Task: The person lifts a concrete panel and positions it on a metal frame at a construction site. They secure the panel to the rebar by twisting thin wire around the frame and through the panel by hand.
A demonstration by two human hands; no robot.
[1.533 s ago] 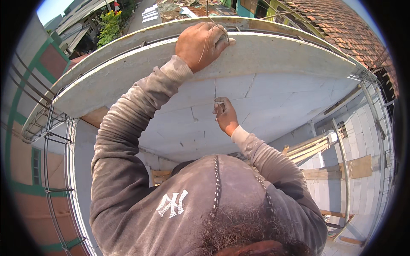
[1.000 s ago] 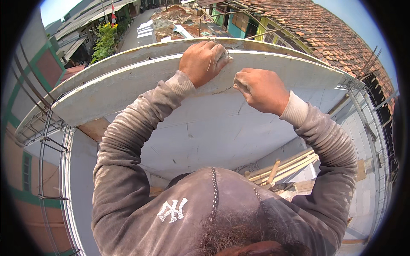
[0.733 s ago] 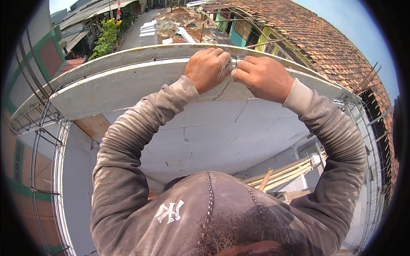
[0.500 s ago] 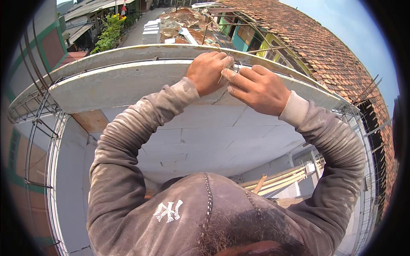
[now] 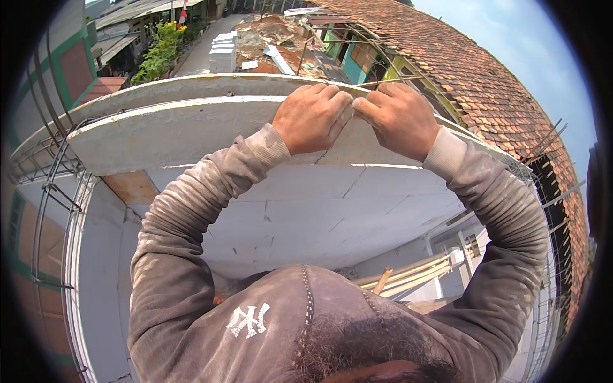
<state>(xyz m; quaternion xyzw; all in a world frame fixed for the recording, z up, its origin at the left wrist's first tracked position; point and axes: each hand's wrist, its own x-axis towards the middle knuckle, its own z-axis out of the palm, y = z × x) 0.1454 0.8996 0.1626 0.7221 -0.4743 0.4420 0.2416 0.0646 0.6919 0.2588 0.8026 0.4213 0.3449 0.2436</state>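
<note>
My left hand (image 5: 311, 119) is closed over the top edge of a pale, plaster-stained board (image 5: 185, 131). Close beside it, my right hand (image 5: 400, 119) is closed too, its bent fingers almost meeting the left ones. Both pinch a thin wire, which is hidden by the fingers now and showed between them a moment earlier. A second board (image 5: 191, 83) runs parallel behind the first, with a narrow gap between the two. Below the near board rises a wall of large white blocks (image 5: 287, 217) with visible joints.
Steel rebar (image 5: 46, 198) stands at the left corner, and a rebar cage (image 5: 559, 255) at the right. Wooden poles (image 5: 415, 269) lie below on the right. Beyond the boards are a stack of white blocks (image 5: 222, 54), rubble (image 5: 262, 32) and a tiled roof (image 5: 440, 51).
Both hands have turned and dropped slightly, their fingers curling down over the near board's edge. The wire that stuck out between them is out of sight. The view has shifted a little.
</note>
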